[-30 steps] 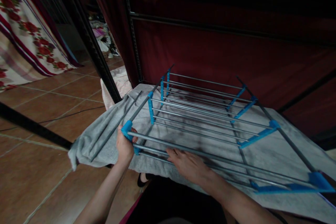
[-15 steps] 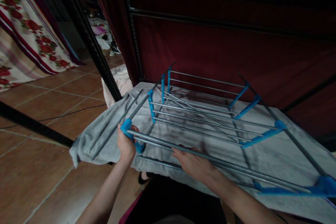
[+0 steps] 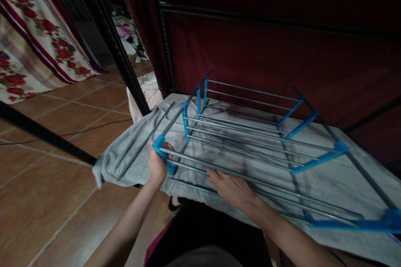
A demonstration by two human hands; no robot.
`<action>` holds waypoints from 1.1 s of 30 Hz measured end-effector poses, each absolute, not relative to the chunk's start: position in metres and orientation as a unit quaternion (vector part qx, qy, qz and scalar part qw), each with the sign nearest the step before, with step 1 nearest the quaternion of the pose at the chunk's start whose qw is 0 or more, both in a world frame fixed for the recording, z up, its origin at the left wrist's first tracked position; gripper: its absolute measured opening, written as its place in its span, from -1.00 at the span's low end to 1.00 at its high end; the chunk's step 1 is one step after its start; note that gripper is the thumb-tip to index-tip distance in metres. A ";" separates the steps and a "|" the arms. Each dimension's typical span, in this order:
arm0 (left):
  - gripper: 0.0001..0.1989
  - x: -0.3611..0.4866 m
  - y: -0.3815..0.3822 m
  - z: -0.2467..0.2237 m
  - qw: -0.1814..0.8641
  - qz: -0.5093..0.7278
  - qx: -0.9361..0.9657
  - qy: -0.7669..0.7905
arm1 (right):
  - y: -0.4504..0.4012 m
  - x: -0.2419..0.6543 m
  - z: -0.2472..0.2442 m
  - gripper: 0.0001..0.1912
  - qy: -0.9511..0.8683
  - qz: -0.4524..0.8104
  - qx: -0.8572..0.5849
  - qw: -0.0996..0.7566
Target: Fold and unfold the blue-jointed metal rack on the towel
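A partly assembled rack of grey metal tubes (image 3: 263,124) and blue plastic brackets (image 3: 326,162) lies on a grey blanket. My left hand (image 3: 158,164) is closed round the blue bracket (image 3: 159,144) at the rack's near left corner, its fingers partly behind the plastic. Two near tubes run rightward from this bracket. My right hand (image 3: 233,190) has its fingertips on the lower of them, the near metal tube (image 3: 188,167), and its fingers look curled round it. Thin rods (image 3: 247,148) cross at a slant inside the rack.
The grey blanket (image 3: 326,190) covers a bed-like surface inside a black metal frame (image 3: 120,50). One loose grey tube (image 3: 144,144) lies on its left part. Behind hangs a dark red curtain (image 3: 250,54). At left are a tiled floor (image 3: 56,192) and a flowered cloth (image 3: 46,37).
The two near tubes have spread further apart at the left bracket. My right hand stays at the lower tube, my left on the bracket. The whole view has shifted slightly.
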State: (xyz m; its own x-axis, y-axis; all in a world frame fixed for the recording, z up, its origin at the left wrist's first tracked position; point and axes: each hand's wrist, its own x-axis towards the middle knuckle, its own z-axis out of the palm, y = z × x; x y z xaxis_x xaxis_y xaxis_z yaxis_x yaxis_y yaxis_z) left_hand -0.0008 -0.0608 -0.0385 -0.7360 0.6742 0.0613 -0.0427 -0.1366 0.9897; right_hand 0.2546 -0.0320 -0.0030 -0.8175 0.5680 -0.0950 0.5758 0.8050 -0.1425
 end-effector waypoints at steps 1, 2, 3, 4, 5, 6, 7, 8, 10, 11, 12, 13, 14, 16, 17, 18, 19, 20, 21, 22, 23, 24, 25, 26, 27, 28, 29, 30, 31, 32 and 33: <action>-0.30 -0.001 -0.061 -0.038 0.253 0.707 0.271 0.602 | -0.032 0.255 -0.004 -0.55 0.950 -0.087 0.299 0.025; -0.31 -0.001 -0.061 -0.039 0.255 0.707 0.278 0.599 | -0.032 0.255 -0.005 -0.55 0.950 -0.091 0.298 0.026; -0.32 -0.001 -0.061 -0.038 0.260 0.706 0.281 0.596 | -0.032 0.255 -0.006 -0.55 0.949 -0.095 0.300 0.027; -0.32 -0.001 -0.061 -0.038 0.265 0.706 0.282 0.594 | -0.031 0.255 -0.006 -0.55 0.948 -0.098 0.303 0.028; -0.33 -0.001 -0.061 -0.038 0.268 0.706 0.281 0.593 | -0.031 0.256 -0.006 -0.55 0.946 -0.101 0.306 0.029; -0.34 -0.001 -0.061 -0.037 0.269 0.706 0.278 0.593 | -0.031 0.256 -0.005 -0.56 0.945 -0.106 0.309 0.031; -0.34 0.000 -0.061 -0.036 0.269 0.706 0.275 0.594 | -0.031 0.256 -0.004 -0.56 0.943 -0.114 0.312 0.033; -0.34 0.000 -0.061 -0.036 0.268 0.707 0.272 0.595 | -0.031 0.256 -0.003 -0.56 0.941 -0.123 0.313 0.036; -0.35 0.000 -0.061 -0.036 0.272 0.708 0.272 0.592 | -0.030 0.257 0.000 -0.56 0.937 -0.139 0.318 0.037; -0.34 0.000 -0.061 -0.036 0.277 0.708 0.273 0.590 | -0.030 0.257 0.001 -0.56 0.935 -0.144 0.321 0.037; -0.34 -0.001 -0.061 -0.037 0.282 0.707 0.273 0.588 | -0.029 0.257 0.003 -0.56 0.934 -0.146 0.324 0.037; -0.33 -0.001 -0.061 -0.038 0.286 0.706 0.272 0.588 | -0.029 0.257 0.003 -0.56 0.933 -0.146 0.327 0.039; -0.33 -0.002 -0.061 -0.038 0.287 0.704 0.271 0.590 | -0.029 0.257 0.004 -0.56 0.932 -0.145 0.329 0.043; -0.32 -0.002 -0.060 -0.039 0.283 0.699 0.270 0.599 | -0.028 0.257 0.003 -0.55 0.931 -0.146 0.330 0.052; -0.32 -0.002 -0.060 -0.040 0.278 0.697 0.273 0.602 | -0.028 0.257 0.002 -0.55 0.931 -0.148 0.330 0.053; -0.32 -0.002 -0.060 -0.040 0.273 0.696 0.278 0.603 | -0.028 0.257 0.001 -0.55 0.931 -0.149 0.329 0.053; -0.32 -0.002 -0.061 -0.040 0.269 0.695 0.281 0.605 | -0.029 0.257 0.000 -0.54 0.931 -0.151 0.328 0.051; -0.32 -0.002 -0.061 -0.041 0.265 0.695 0.282 0.605 | -0.029 0.257 -0.001 -0.54 0.931 -0.150 0.328 0.049; -0.32 -0.002 -0.061 -0.041 0.264 0.696 0.281 0.606 | -0.029 0.256 -0.001 -0.55 0.932 -0.148 0.327 0.048; -0.31 -0.003 -0.061 -0.042 0.265 0.696 0.278 0.606 | -0.030 0.256 0.000 -0.55 0.933 -0.145 0.327 0.047; -0.31 -0.003 -0.061 -0.042 0.268 0.695 0.275 0.608 | -0.030 0.256 0.000 -0.56 0.933 -0.141 0.328 0.047; -0.31 -0.003 -0.061 -0.042 0.272 0.695 0.272 0.608 | -0.031 0.256 0.001 -0.56 0.933 -0.137 0.329 0.047; -0.31 -0.003 -0.060 -0.042 0.276 0.695 0.270 0.607 | -0.031 0.256 0.001 -0.56 0.933 -0.134 0.330 0.046; -0.31 -0.003 -0.060 -0.042 0.279 0.695 0.271 0.605 | -0.031 0.256 0.002 -0.56 0.934 -0.131 0.331 0.045; -0.31 -0.003 -0.060 -0.041 0.279 0.697 0.272 0.602 | -0.031 0.256 0.002 -0.56 0.934 -0.130 0.330 0.045; -0.32 -0.003 -0.060 -0.041 0.277 0.698 0.275 0.600 | -0.031 0.256 0.003 -0.57 0.934 -0.128 0.329 0.045; -0.33 -0.003 -0.060 -0.041 0.275 0.700 0.278 0.598 | -0.031 0.257 0.003 -0.57 0.935 -0.127 0.328 0.044; -0.33 -0.003 -0.059 -0.041 0.275 0.701 0.281 0.595 | -0.031 0.257 0.003 -0.57 0.936 -0.126 0.327 0.043; -0.34 -0.003 -0.059 -0.041 0.275 0.702 0.284 0.592 | -0.031 0.257 0.003 -0.57 0.936 -0.126 0.327 0.041; -0.34 -0.003 -0.059 -0.042 0.275 0.704 0.286 0.589 | -0.032 0.257 0.003 -0.57 0.936 -0.128 0.327 0.040; -0.35 -0.004 -0.059 -0.043 0.275 0.705 0.289 0.587 | -0.032 0.257 0.002 -0.57 0.935 -0.129 0.328 0.040</action>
State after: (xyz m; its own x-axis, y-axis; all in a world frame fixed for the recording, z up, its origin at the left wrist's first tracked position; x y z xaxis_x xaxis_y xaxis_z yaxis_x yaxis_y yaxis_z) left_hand -0.0036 -0.0590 -0.0433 -0.6820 0.7264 0.0850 -0.0483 -0.1606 0.9858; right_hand 0.2573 -0.0316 0.0024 -0.7818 0.6029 -0.1588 0.6234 0.7518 -0.2147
